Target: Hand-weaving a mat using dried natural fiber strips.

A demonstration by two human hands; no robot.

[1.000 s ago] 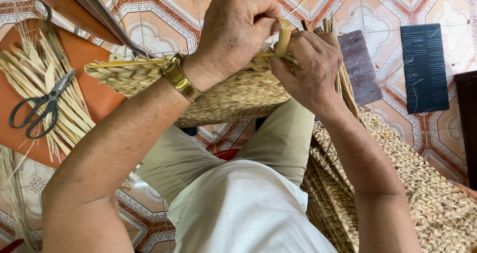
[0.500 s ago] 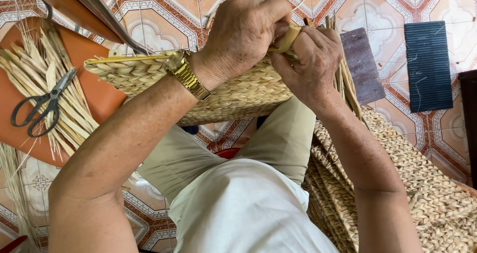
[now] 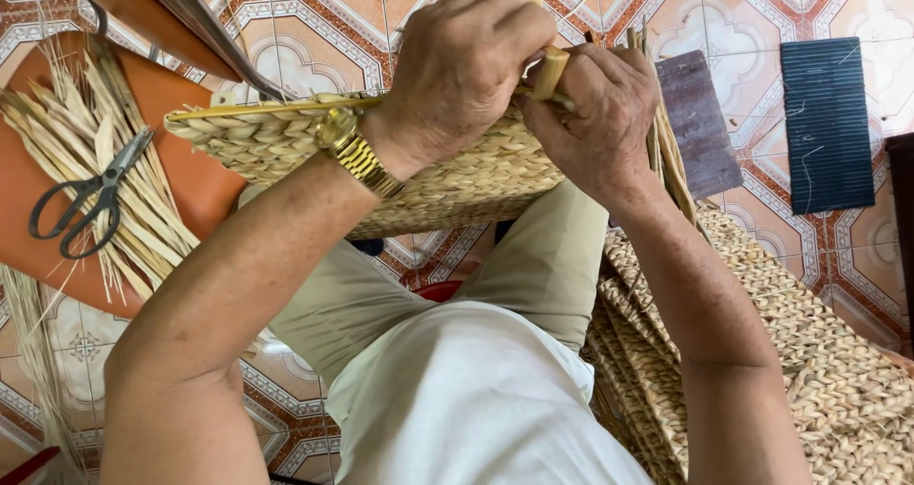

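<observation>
My left hand point(image 3: 457, 76) and right hand point(image 3: 595, 114) both grip closed on the straw strand point(image 3: 550, 71), pinching it taut at the woven panel point(image 3: 457, 185) rim, propped on my knees.

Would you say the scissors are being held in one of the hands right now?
No, the scissors lie on the straw bundle, apart from both hands.

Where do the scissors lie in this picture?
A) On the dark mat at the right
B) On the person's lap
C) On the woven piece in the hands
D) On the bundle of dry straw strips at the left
D: the scissors rest on the straw strips spread over the orange surface at the left.
</observation>
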